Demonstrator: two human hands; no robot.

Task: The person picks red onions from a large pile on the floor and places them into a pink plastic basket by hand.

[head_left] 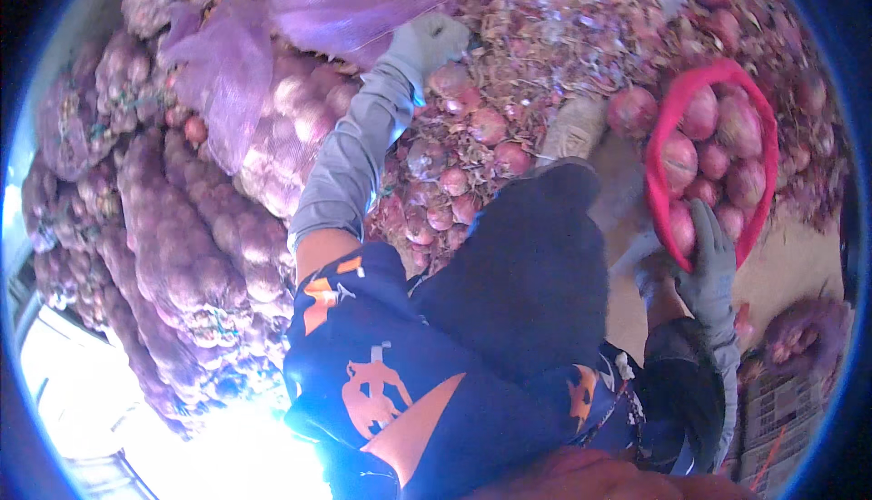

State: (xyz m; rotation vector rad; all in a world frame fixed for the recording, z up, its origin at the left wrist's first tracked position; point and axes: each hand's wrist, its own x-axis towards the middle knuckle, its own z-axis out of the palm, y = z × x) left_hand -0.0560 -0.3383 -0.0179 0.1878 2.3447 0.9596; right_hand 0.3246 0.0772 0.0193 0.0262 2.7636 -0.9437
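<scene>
My left hand (432, 40), in a grey work glove, is closed at the edge of a purple mesh sack (340, 20). Onions fill the lower part of that sack, seen through the netting. On the right, my right hand (710, 261), also gloved, grips the near rim of a round container with a pink-red rim (768, 135). Its fingers reach over the rim, against the red onions (739, 125) inside. The container is tilted so that its mouth faces me; its underside is hidden.
Filled mesh sacks of onions (174, 227) are stacked at left. Loose red onions (487, 125) lie before me among dry onion skins (545, 30). One bare foot (575, 125) stands between them and the container. A plastic crate (780, 425) sits at lower right.
</scene>
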